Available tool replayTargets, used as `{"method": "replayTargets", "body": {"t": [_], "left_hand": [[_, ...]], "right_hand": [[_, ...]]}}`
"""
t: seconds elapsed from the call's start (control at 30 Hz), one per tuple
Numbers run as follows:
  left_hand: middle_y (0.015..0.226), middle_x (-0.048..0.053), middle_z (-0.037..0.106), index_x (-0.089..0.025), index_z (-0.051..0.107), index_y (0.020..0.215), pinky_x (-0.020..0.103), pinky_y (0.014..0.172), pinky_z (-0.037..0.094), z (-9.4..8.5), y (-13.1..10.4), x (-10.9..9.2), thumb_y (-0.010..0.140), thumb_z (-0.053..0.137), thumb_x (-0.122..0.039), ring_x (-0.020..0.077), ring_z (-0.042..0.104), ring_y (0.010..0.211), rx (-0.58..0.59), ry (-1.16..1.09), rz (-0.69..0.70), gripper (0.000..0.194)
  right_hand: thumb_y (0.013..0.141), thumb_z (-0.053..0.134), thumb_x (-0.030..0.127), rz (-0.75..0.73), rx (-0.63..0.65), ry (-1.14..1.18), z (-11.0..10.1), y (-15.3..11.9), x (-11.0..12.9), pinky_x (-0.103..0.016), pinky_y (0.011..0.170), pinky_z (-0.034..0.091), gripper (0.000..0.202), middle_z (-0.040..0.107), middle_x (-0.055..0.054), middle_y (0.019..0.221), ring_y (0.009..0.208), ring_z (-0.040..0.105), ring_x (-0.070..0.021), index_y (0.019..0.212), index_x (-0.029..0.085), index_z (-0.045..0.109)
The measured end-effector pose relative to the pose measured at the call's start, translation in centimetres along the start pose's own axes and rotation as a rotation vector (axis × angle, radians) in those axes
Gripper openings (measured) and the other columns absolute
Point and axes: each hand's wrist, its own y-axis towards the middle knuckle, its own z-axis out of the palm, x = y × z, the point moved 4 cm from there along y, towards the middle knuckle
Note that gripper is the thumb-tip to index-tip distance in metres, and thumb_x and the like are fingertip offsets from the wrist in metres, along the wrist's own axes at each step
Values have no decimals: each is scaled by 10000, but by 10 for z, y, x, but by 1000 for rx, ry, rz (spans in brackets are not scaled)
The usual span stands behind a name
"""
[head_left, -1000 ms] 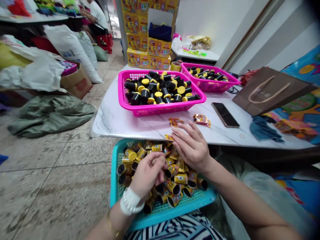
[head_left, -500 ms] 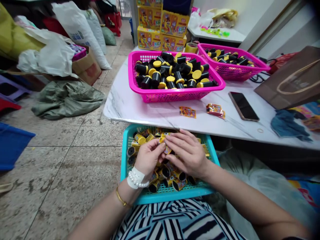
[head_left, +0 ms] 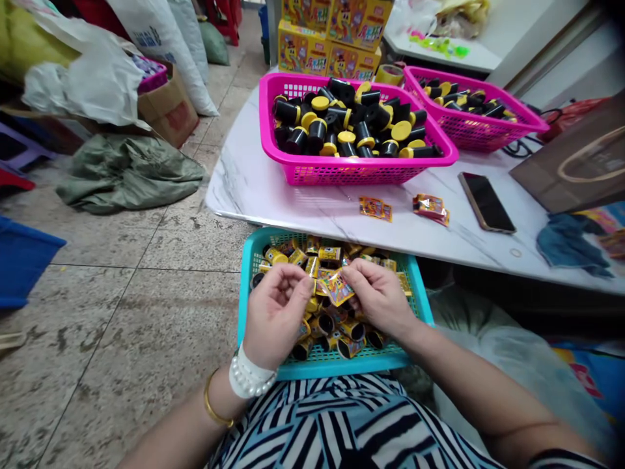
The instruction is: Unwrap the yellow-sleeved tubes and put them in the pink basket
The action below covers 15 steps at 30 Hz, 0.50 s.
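hands drew apart (sticker [head_left: 334,287] pinched between).

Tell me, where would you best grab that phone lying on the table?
Take the phone by its two long edges, coming from above. It lies flat, screen up, on the marble table, so there is nothing to get under; the long sides are bare, with the wrapper and brown bag lying apart from it.

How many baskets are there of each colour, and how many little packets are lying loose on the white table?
Pink baskets: 2, the near one and the far one
Teal basket: 1, under both hands
Loose packets on the table: 2, one and another
Total: 5
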Motion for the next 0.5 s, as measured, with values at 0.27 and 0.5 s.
{"method": "replayTargets", "body": {"t": [0.27,0.5], "left_hand": [[526,-33,522,-169,757,888,185,398,311,3,-21,6,902,633,-392,78,407,439,112,-48,-123,256],[529,-17,564,-195,770,794,201,443,378,-5,-18,-2,807,744,-337,113,483,495,-125,-53,-99,145]], "right_hand": [[950,550,504,-21,-110,26,-1,-6,-5,-212,389,309,431,483,56,483,403,419,-82,642,206,505],[989,519,406,-208,-175,-152,-2,-8,-4,-238,466,327,399,475,42,541,482,408,-94,646,203,521]]}}
